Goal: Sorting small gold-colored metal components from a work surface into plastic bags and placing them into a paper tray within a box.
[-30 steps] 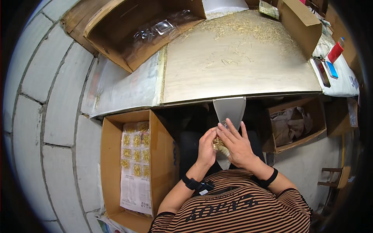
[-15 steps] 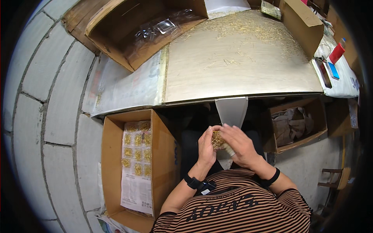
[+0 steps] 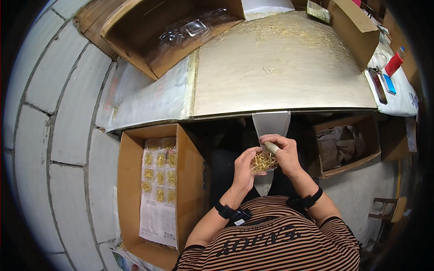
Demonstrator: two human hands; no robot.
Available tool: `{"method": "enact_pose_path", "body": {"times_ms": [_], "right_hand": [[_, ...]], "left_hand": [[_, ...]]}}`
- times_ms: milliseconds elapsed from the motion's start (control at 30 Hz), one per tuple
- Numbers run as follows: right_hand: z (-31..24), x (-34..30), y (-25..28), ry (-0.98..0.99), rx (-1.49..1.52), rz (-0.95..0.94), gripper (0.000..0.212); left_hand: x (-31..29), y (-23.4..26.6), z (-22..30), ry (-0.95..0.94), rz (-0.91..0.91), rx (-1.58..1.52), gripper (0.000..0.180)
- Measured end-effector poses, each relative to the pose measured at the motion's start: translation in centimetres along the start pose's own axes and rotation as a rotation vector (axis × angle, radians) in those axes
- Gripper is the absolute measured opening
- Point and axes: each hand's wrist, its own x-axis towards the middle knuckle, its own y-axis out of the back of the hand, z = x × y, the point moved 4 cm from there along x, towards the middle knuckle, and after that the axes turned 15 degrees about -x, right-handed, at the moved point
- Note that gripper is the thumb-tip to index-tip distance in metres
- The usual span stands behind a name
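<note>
My left hand [image 3: 244, 170] is closed around the side of a small clear plastic box [image 3: 259, 173], held above my lap. Gold-coloured, thin pin-like pieces [image 3: 263, 161] fill the box in a tangle. At its far right corner is my right hand [image 3: 287, 155], thumb and forefinger drawn together over the far edge. A beige wrap [image 3: 271, 147] covers that thumb. Whatever the right fingertips pinch, if anything, is too small to make out. Below the hands, a light grey chute-like strip [image 3: 271, 123] runs down from the table edge.
A cardboard box [image 3: 192, 189] on the left holds rows of filled clear packs [image 3: 160, 174] on paper. Loose gold pieces [image 3: 294, 34] are scattered over the tabletop [image 3: 280, 90]. An open carton [image 3: 135, 49] holds empty clear cases. Another carton [image 3: 352, 166] stands right, near a stool [image 3: 392, 208].
My right hand has lifted from lying over the box and curled at its far edge, uncovering the gold pieces. The left hand, with the box, has shifted slightly right.
</note>
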Motion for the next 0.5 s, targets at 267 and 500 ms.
{"method": "enact_pose_path", "body": {"times_ms": [267, 500], "right_hand": [[-0.8, -1.8, 0.4, -0.041, -0.194, -0.166, 0.022], [-2.3, -2.8, -1.0, 0.533, -1.16, -0.234, 0.054]], "left_hand": [[0.2, 0.3, 0.6, -0.038, -0.043, -0.108, 0.029], [1.3, 1.9, -0.8, -0.099, 0.003, -0.091, 0.029]]}}
